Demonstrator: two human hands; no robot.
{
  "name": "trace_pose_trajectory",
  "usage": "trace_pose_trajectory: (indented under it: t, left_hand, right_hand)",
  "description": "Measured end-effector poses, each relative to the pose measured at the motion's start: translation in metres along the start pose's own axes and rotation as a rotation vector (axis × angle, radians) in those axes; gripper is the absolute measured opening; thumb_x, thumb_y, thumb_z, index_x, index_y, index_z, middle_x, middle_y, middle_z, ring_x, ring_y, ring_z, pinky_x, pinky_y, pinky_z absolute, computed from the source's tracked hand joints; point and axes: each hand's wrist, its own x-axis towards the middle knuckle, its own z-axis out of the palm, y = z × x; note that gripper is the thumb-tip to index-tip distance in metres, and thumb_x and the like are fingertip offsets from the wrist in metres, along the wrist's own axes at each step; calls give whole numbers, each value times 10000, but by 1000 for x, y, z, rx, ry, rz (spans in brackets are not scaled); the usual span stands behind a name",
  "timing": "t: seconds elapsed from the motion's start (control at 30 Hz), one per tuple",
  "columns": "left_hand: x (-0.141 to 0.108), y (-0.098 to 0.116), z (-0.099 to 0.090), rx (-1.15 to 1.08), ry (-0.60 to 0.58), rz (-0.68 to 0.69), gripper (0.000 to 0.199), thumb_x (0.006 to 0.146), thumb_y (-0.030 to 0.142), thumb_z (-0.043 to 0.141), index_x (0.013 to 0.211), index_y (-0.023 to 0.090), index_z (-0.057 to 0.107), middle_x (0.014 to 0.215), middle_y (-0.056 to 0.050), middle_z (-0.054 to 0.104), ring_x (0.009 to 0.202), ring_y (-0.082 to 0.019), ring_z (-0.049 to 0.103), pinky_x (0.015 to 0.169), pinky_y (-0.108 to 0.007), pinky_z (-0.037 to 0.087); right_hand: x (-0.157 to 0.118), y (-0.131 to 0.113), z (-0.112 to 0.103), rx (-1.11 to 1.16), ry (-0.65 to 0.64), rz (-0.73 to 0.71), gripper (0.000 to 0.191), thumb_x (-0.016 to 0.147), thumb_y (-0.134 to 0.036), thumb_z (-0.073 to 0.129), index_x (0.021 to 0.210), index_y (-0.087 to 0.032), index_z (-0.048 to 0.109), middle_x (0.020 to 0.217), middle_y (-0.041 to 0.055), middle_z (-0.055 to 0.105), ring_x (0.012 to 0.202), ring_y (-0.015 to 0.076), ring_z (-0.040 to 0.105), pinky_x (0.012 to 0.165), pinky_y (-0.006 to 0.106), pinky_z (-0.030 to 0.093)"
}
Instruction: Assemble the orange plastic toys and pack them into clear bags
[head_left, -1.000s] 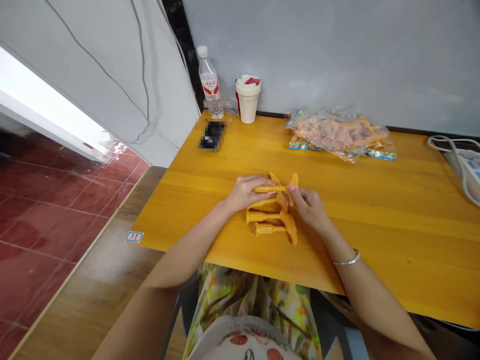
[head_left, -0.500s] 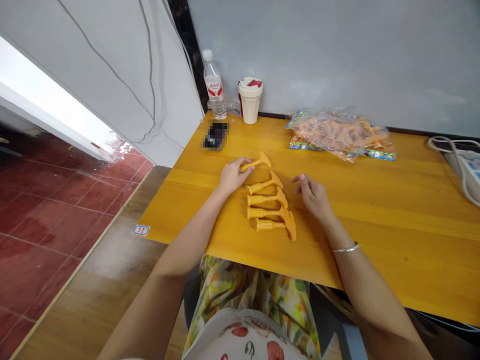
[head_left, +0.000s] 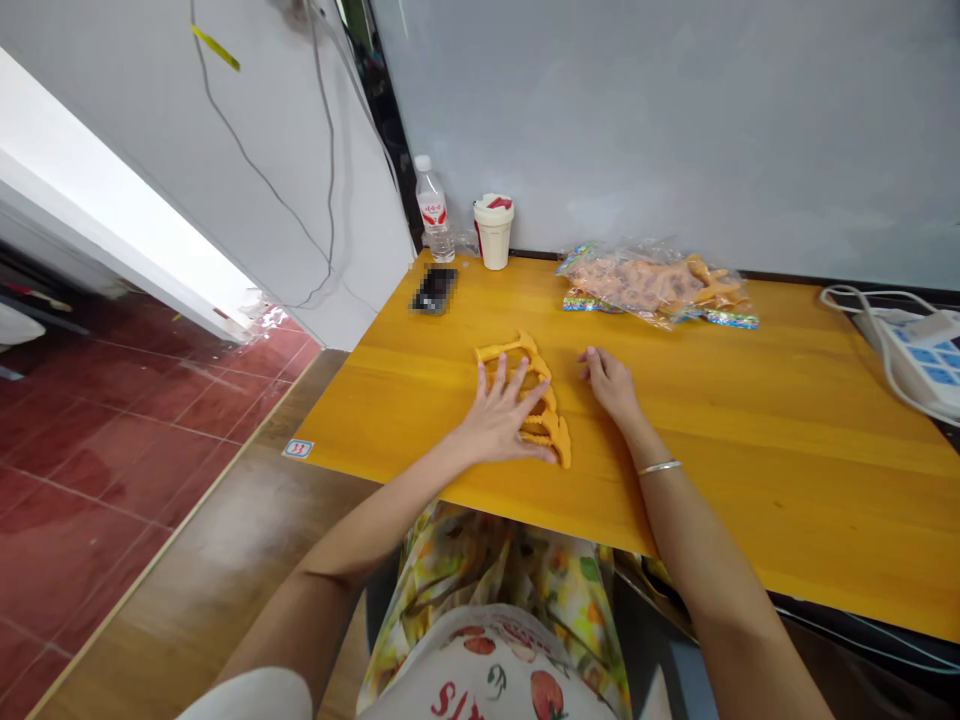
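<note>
Left fingers [head_left: 517,379] splay wide, right fingers [head_left: 594,362] curl, over a table [head_left: 750,450] facing grey panelling [head_left: 675,130].

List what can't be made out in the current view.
All in the head view:
- Hammers: most handles are hidden under the spread left hand; whether it presses on them is unclear.
- Right hand: its palm faces away, so anything inside can't be seen.
- Phone: pixelation covers its screen.
- Bagged pieces: crinkled, shiny plastic hides their count.
- Power strip: cut off by the right edge.
</note>
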Motion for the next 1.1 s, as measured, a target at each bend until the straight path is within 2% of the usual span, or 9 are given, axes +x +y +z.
trace_pose_trajectory:
  t: [0.1,0.2,0.33,0.63,0.9,1.0,1.1]
  left_hand:
    - [-3,5,9,82,-115,17,1279,544,895,637,1574,232,268,1654,-213,34,1463,-567,-107,1073,-799,-59]
    - [9,-15,6,127,-175,-20,1239,575,863,659,1580,279,229,1659,-188,-10,1462,-560,-121,1059,-810,-58]
    - [32,-44,-9,136,-238,-74,1177,631,832,655,1582,313,194,1662,-169,-28,1479,-537,-89,1079,-800,-2]
    - [84,-100,-23,138,-252,-109,1083,675,820,624,1569,368,213,1675,-130,-11,1509,-485,3,1118,-748,101]
    - [117,-153,-31,174,-259,-77,1060,681,803,636,1562,375,232,1675,-137,25,1514,-469,21,1120,-739,61]
    - [122,-164,-33,173,-249,-68,1041,686,799,637,1556,377,253,1672,-146,52,1515,-469,27,1115,-744,60]
    - [120,-159,-34,153,-203,-55,1073,680,787,657,1564,324,261,1666,-171,66,1513,-474,4,1120,-742,49]
  right_hand:
    - [-2,-3,-1,-38,-6,-9,547,1004,-585,264,938,-220,667,752,42,702,750,211,655,706,301,424]
    - [-3,-7,-1,-69,-25,6,497,1013,-538,294,960,-222,674,768,42,713,776,214,657,689,294,403]
    - [-4,-10,-2,-106,-58,27,442,1014,-508,332,972,-235,678,801,40,726,818,226,659,665,288,375]
    - [-3,-11,-3,-172,-94,72,423,1022,-486,354,1000,-239,697,836,41,744,833,222,673,661,284,380]
    - [-3,-13,-3,-216,-107,101,404,1031,-475,360,992,-256,697,845,19,749,855,218,684,653,276,374]
    - [-3,-13,-3,-226,-107,107,401,1030,-477,364,984,-257,697,844,20,749,858,217,686,651,276,376]
    - [-3,-13,-2,-232,-99,111,401,1031,-479,361,991,-261,696,845,20,752,861,218,688,656,277,378]
